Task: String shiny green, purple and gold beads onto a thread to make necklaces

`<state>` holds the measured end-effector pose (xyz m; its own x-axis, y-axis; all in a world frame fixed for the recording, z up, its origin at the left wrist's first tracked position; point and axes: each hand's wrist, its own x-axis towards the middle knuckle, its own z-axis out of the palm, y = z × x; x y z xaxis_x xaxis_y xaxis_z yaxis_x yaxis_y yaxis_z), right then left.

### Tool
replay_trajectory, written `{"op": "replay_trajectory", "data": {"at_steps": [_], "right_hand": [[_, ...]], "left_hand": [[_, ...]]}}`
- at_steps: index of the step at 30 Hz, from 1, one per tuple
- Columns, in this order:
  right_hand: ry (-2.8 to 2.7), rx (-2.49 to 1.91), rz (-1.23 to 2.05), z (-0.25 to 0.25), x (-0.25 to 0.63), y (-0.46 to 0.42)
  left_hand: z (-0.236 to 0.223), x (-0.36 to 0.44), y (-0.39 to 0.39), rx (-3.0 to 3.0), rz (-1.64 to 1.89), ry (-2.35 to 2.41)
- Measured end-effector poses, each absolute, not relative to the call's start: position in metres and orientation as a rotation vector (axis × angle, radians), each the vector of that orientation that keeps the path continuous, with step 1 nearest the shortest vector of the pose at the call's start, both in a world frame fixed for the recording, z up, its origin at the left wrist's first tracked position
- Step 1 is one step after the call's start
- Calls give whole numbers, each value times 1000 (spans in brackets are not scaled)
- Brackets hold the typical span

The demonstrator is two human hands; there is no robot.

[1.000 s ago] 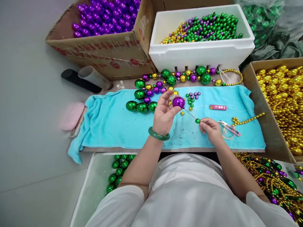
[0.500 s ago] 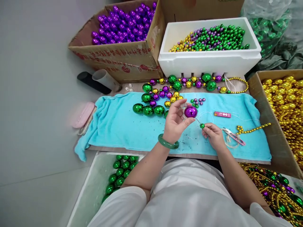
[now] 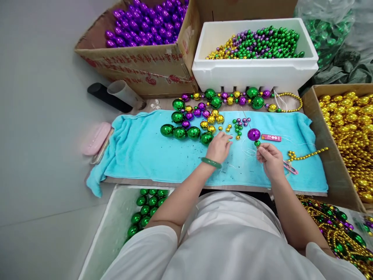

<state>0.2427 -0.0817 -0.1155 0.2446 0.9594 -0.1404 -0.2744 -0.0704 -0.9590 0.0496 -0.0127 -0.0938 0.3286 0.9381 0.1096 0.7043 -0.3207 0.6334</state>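
My right hand (image 3: 271,159) pinches a thin needle over the turquoise towel (image 3: 145,149). A small green bead (image 3: 257,143) and a large purple ball (image 3: 253,134) sit threaded on the needle just above my fingers. My left hand (image 3: 219,146), with a green bangle on its wrist, reaches palm-down to the small loose gold beads (image 3: 229,127) on the towel, fingers curled at them. Whether it holds one is hidden. Large green balls (image 3: 180,132) and mixed purple and gold beads lie just left of it.
A cardboard box of purple balls (image 3: 140,23) and a white foam box of mixed beads (image 3: 253,42) stand behind the towel. A box of gold balls (image 3: 349,132) is at the right. A pink lighter (image 3: 271,137), snips (image 3: 290,167) and a gold bead strand (image 3: 309,154) lie on the towel.
My left hand let go of the purple ball and dropped to the loose beads on the towel. The purple ball now sits on the needle held by my right hand, shifted right.
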Motion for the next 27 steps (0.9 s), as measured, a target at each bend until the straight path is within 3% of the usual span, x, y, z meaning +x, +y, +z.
{"op": "replay_trajectory", "data": {"at_steps": [2, 4, 9, 14, 27], "right_hand": [[-786, -1234, 1182, -114, 246, -86], [-811, -1271, 1165, -113, 247, -91], [-835, -1379, 1148, -113, 244, -105], [-927, -1424, 1124, -112, 241, -113], [-1054, -1467, 1069, -105, 233, -112]], "left_hand": [[-108, 53, -11, 2219, 398, 1515], [-117, 58, -10, 2199, 363, 1564], [-107, 54, -2, 1431, 956, 1360], [-77, 34, 6, 590, 1117, 908], [-69, 29, -1, 588, 1204, 874]]}}
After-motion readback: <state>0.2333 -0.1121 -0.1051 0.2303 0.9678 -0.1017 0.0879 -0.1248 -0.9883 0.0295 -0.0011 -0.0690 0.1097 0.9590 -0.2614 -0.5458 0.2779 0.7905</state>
